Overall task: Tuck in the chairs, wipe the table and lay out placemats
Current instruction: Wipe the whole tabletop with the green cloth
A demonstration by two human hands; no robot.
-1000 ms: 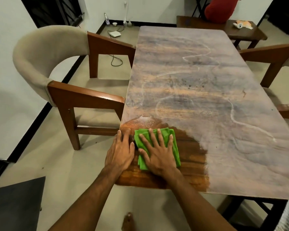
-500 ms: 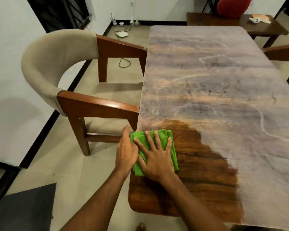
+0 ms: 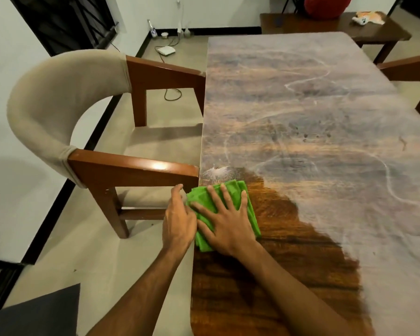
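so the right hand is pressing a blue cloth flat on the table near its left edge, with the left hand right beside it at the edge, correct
Not quite: the cloth is green, not blue. The head view shows the right hand pressing it flat on the table near its left edge, with the left hand right beside it at the edge.

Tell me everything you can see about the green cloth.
The green cloth is soft-looking fabric folded into a layered pad. It lies flat at the left edge of the table, on the dark wiped patch, near a whitish smear. The right hand presses on it with spread fingers; the left hand touches its left side.
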